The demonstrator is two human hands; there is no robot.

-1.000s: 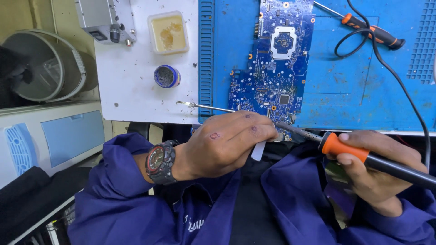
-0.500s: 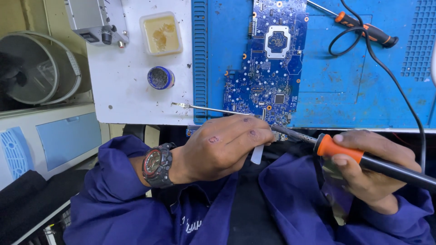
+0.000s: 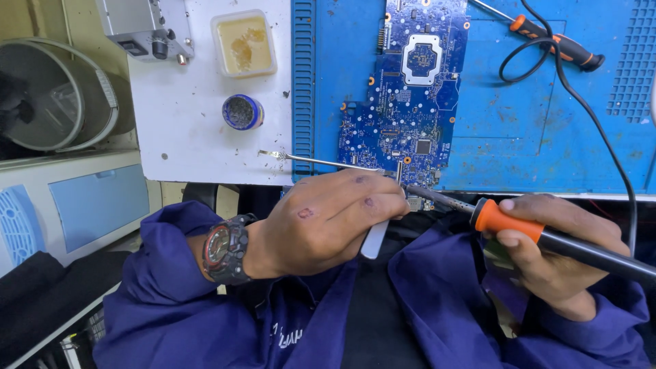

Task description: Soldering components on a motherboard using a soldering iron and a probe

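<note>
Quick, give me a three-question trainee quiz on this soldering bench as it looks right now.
1. True or false: the right hand grips the soldering iron.
2. Which tool does the left hand hold? A tweezers B screwdriver C pliers
3. What surface does the circuit board lie on?

Key
1. True.
2. A, tweezers; the screwdriver lies unheld at the back.
3. The blue work mat.
</note>
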